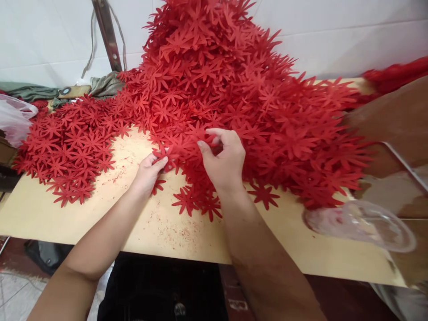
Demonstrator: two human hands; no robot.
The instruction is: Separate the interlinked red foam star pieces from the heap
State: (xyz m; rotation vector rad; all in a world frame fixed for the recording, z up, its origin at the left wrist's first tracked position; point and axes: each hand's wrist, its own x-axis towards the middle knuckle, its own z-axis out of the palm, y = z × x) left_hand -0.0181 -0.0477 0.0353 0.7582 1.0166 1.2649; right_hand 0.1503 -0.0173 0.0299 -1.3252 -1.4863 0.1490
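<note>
A tall heap of red flower-shaped cutouts [214, 76] rises at the middle of the table, each piece with several narrow petals. My left hand [151, 171] pinches a red flower cutout [169, 156] between thumb and fingers, at the front edge of the heap. Just to its right, my right hand [224, 156] is raised before the heap with thumb and index finger curved toward each other and a gap between them. Nothing distinct shows in its grasp. Loose cutouts [263, 195] lie on the table near my right forearm.
A lower pile of the same cutouts [80, 142] spreads at the left on the pale table [160, 227]. A clear plastic cup [361, 225] lies on its side at the right, near brown cardboard [394, 120]. A plastic bag [15, 118] sits far left; a metal post [107, 35] stands behind.
</note>
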